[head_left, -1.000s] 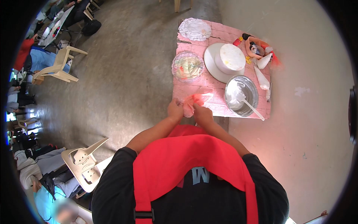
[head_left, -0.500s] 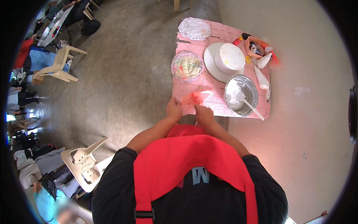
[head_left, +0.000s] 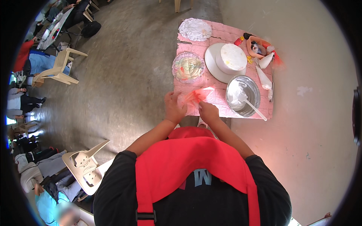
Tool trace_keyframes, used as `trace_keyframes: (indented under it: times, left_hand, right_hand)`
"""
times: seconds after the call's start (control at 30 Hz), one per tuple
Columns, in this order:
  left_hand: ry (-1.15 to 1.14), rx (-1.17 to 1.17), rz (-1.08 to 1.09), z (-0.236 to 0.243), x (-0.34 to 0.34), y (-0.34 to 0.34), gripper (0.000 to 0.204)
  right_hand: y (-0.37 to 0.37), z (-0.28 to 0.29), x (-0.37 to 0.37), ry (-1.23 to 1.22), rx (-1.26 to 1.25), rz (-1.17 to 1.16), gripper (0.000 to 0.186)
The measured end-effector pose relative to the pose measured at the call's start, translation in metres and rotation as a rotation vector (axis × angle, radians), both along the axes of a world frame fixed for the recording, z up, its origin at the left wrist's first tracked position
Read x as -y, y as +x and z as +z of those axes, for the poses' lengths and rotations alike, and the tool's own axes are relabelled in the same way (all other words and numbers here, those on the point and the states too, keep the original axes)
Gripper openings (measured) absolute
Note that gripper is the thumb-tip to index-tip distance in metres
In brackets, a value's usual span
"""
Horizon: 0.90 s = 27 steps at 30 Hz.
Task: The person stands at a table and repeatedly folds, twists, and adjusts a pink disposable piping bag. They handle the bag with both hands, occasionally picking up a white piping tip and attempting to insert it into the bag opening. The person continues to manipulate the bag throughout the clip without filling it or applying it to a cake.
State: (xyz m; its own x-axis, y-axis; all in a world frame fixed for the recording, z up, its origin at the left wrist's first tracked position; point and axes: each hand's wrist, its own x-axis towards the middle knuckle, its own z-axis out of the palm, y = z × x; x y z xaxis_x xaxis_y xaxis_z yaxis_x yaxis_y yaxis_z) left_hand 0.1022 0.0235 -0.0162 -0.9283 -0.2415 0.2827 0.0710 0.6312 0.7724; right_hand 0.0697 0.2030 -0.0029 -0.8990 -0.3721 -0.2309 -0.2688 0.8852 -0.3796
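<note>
Head cam: left unit of a side-by-side fisheye pair, head-worn. Faces down over the wearer's chest (head_left: 203, 201), upright, unmirrored. Nearest the lens: red apron (head_left: 196, 154), large on the near side. Left hand (head_left: 175, 107) and right hand (head_left: 208, 112) sit mid-frame, farther out. Pink table (head_left: 220, 109) runs from there to the far side, right of centre, seen from above. Wide coverage: floor (head_left: 128, 75) left, pale surface (head_left: 301, 135) right. Straight edges bow toward the rim.
</note>
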Motion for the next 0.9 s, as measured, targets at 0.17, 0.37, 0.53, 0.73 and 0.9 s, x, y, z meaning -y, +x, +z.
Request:
trace_keyframes:
  times: [0.17, 0.37, 0.53, 0.73, 0.9]
  left_hand:
    - [-0.530, -0.124, -0.291, 0.015, 0.005, 0.006, 0.029]
    - [-0.598, -0.078, -0.395, 0.001, 0.004, 0.002, 0.010]
    - [-0.571, -0.088, -0.373, -0.006, 0.015, 0.005, 0.009]
    - [-0.589, -0.094, -0.385, 0.002, 0.015, 0.006, 0.007]
    - [-0.650, -0.106, -0.486, -0.009, 0.014, 0.009, 0.005]
  right_hand:
    - [0.003, 0.007, 0.003, -0.074, -0.057, -0.087, 0.021]
    - [0.007, -0.007, 0.007, -0.007, -0.003, 0.008, 0.013]
    - [-0.004, -0.014, 0.001, -0.009, -0.128, 0.013, 0.008]
    - [-0.006, 0.000, -0.003, -0.071, -0.148, 0.005, 0.009]
    - [0.012, -0.009, 0.021, -0.003, -0.149, 0.167, 0.007]
